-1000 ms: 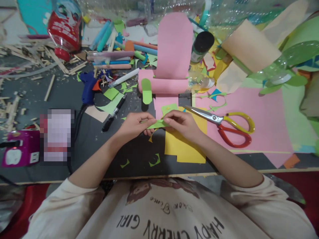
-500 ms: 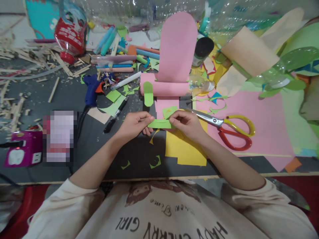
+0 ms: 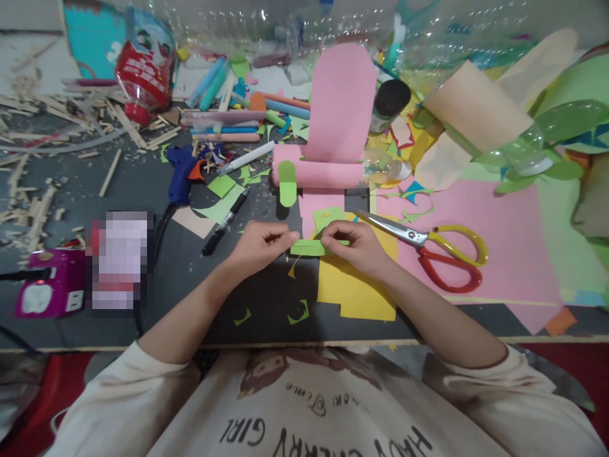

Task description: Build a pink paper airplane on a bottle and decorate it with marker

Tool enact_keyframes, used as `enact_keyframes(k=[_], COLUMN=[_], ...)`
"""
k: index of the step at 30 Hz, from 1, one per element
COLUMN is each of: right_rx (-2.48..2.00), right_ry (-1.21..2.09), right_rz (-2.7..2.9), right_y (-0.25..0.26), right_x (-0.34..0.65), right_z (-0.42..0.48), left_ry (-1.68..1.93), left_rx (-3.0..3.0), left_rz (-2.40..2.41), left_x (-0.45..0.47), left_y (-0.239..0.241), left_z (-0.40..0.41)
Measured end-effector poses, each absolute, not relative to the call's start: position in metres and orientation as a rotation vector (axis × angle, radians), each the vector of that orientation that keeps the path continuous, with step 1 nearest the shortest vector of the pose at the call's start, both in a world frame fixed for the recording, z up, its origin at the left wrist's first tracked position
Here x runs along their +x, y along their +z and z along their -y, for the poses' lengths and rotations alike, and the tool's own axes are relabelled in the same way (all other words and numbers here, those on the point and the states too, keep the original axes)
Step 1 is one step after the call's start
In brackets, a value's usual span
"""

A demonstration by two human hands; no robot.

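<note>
A narrow strip of green paper (image 3: 308, 248) is stretched between my hands, low over the table. My left hand (image 3: 264, 246) pinches its left end between thumb and fingers. The other end is pinched by my right hand (image 3: 354, 244). A lengthwise crease or edge runs along the strip. Just beyond it lies another green paper piece (image 3: 327, 218), on a pink strip. Behind my hands sits a pink paper-wrapped bottle (image 3: 328, 173) on its side, with a rounded pink paper wing (image 3: 341, 101) and a small green rounded tab (image 3: 287, 184).
Large scissors (image 3: 423, 238) with red and yellow handles lie right of my right hand, partly over yellow paper (image 3: 356, 289) and pink paper (image 3: 514, 247). On the left are a black marker (image 3: 226, 222), a blue glue gun (image 3: 179, 176), a phone (image 3: 121, 260) and wooden sticks (image 3: 35, 209).
The green strip looks narrower now, its far part turned or folded over. Both hands still pinch its ends. The whole view has shifted slightly, with things appearing a little lower and further right.
</note>
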State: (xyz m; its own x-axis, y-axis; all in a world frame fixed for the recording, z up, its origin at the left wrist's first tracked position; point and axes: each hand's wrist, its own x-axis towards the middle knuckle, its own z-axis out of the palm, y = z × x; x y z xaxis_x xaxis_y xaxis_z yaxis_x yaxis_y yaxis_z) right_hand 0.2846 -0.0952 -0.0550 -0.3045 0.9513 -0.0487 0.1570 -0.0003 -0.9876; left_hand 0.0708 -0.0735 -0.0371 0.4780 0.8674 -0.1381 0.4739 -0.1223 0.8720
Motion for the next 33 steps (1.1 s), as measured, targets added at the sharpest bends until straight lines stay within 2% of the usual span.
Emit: enact_keyframes(k=[5, 17, 28, 33], right_rx=[-1.123, -1.245, -1.156, -1.115], right_ry=[1.361, 1.281, 1.230, 1.208], right_rz=[1.708, 1.280, 1.495, 1.339], right_y=[-0.053, -0.056, -0.059, -0.057], right_x=[0.281, 0.287, 0.286, 0.292], right_z=[0.099, 0.095, 0.092, 0.088], left_ry=[0.519, 0.613, 0.622, 0.691], left_rx=[2.028, 1.658, 1.744, 1.722], left_rz=[-0.959, -1.182, -1.147, -1.131], left_x=[0.079, 0.081, 0.085, 0.084], left_y=[-0.044, -0.035, -0.040, -0.041], left_z=[0.080, 0.078, 0.081, 0.081])
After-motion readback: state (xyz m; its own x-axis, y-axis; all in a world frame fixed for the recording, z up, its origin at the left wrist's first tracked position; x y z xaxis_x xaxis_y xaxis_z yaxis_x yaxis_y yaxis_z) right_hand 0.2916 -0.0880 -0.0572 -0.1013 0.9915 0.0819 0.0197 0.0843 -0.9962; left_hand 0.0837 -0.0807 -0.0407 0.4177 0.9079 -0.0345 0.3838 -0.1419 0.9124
